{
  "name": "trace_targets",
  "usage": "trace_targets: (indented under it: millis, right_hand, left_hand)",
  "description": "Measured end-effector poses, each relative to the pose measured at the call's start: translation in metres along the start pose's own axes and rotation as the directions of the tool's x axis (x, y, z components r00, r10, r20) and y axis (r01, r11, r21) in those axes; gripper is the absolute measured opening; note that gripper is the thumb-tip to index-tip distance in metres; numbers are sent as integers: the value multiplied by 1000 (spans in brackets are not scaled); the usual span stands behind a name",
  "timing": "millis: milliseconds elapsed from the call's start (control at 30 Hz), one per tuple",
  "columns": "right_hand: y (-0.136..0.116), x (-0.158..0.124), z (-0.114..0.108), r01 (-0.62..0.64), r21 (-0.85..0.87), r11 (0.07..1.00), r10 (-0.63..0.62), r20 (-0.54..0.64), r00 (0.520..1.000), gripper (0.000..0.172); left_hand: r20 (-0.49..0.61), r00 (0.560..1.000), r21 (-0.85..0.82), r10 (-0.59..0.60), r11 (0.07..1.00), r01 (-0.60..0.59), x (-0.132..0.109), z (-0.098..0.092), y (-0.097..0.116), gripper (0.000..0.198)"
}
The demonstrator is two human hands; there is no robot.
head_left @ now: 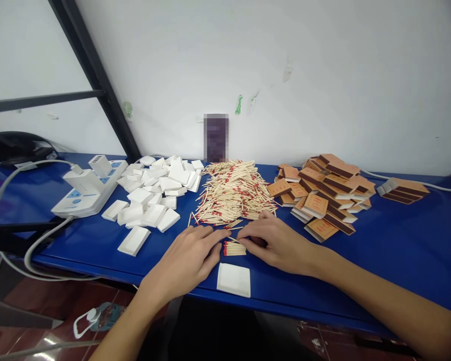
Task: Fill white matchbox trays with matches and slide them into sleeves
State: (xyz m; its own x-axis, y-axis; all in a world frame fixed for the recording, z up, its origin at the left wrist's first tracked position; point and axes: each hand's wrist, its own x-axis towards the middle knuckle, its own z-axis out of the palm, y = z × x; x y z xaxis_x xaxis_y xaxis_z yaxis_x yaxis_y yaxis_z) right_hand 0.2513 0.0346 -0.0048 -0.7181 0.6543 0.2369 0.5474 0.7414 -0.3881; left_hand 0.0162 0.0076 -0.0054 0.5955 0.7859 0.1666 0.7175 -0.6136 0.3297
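Note:
My left hand (pixel 190 258) and my right hand (pixel 276 243) rest on the blue table (pixel 398 250), fingertips meeting around a small aligned bundle of red-tipped matches (pixel 233 248). Both hands have their fingers drawn together and pressed against the bundle from either side. Just in front of them, near the table's front edge, lies one white matchbox tray (pixel 233 280). Behind the hands spreads a large loose pile of matches (pixel 233 193).
A heap of white trays (pixel 154 193) lies at the left, beside a white power strip (pixel 88 188) with plugs and grey cables. Orange-brown matchbox sleeves (pixel 323 193) are piled at the right, with a small stack (pixel 402 190) farther right. A white wall stands behind.

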Motion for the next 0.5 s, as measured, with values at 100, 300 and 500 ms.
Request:
trace_targets:
  millis: [100,300,500]
  right_hand:
    - [-3,-2,-1,3,0,1000,-3,12,1000,24]
    - [-6,-5,-7,-81,-22,996,80,-24,996,24]
    - [-3,-6,-8,-15,-98,995,13,-15,1000,23]
  left_hand:
    - [10,1000,-5,12,1000,-12,0,-1,1,33]
    - [-19,1000,-17,15,1000,-15,-1,0,0,30]
    - [-27,1000,-23,1,1000,-1,1,0,0,29]
